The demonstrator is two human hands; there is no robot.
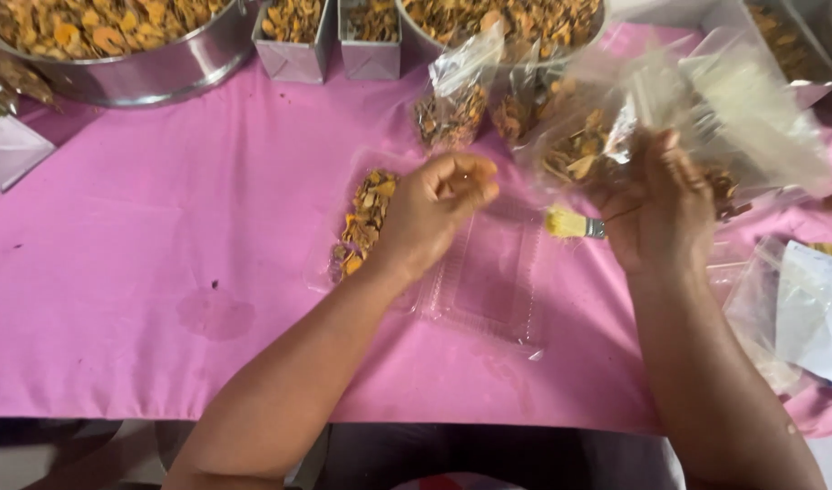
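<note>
Plastic bag (706, 109), pink tablecloth (162, 227), steel bowl (153, 68)

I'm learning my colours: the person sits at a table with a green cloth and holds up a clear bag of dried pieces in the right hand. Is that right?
Not quite. The cloth is pink, not green, as the head view shows. The rest holds: the right hand does hold up a clear bag of dried pieces.

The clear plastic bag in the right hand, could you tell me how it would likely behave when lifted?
The clear plastic bag looks thin and crinkled, so probably floppy. It holds only a few dried pieces, so likely light. The right hand bunches it, suggesting it deforms easily.
</note>
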